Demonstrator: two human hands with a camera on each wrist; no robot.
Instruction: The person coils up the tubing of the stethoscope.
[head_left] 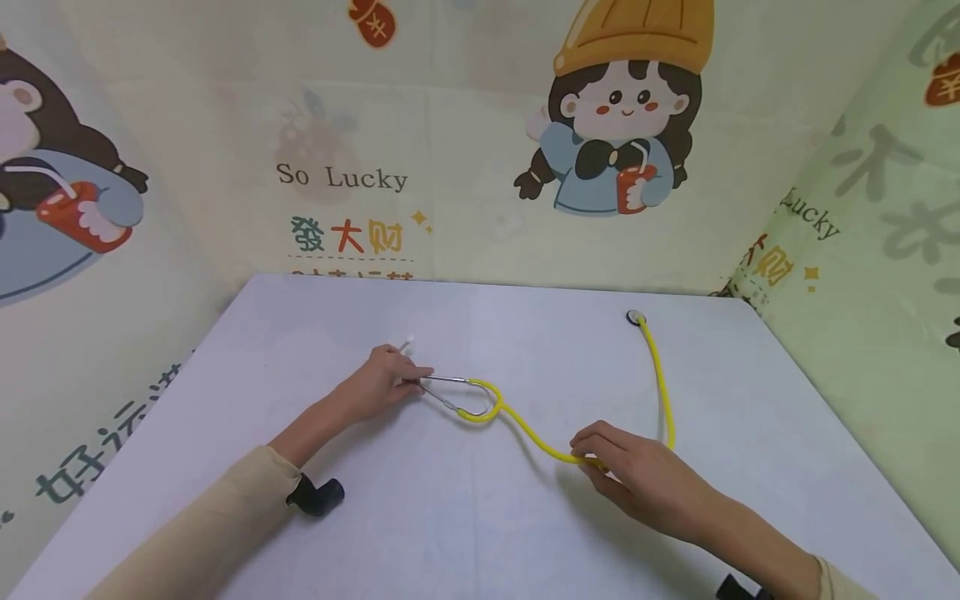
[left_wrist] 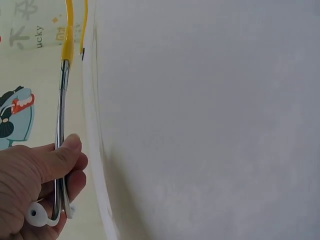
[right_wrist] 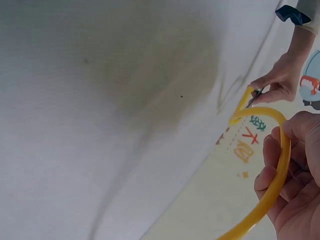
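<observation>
A stethoscope with yellow tubing (head_left: 534,433) stretches between the two hands. The left hand (head_left: 384,383) pinches its metal ear tubes (left_wrist: 60,115) together near the white eartips (left_wrist: 36,214), thumb on one side and fingers on the other. Farther along, the right hand (head_left: 645,479) holds the yellow tube (right_wrist: 281,172) between thumb and fingers, above the table. From there the tube bends back to the chest piece (head_left: 636,317), which lies near the table's far edge on the right.
The table (head_left: 390,533) has a white top. Printed cloth walls (head_left: 480,225) stand behind it and on both sides. A black wrist mount (head_left: 318,497) sticks out from the left sleeve (head_left: 217,517), and another black piece (head_left: 735,587) shows below the right wrist.
</observation>
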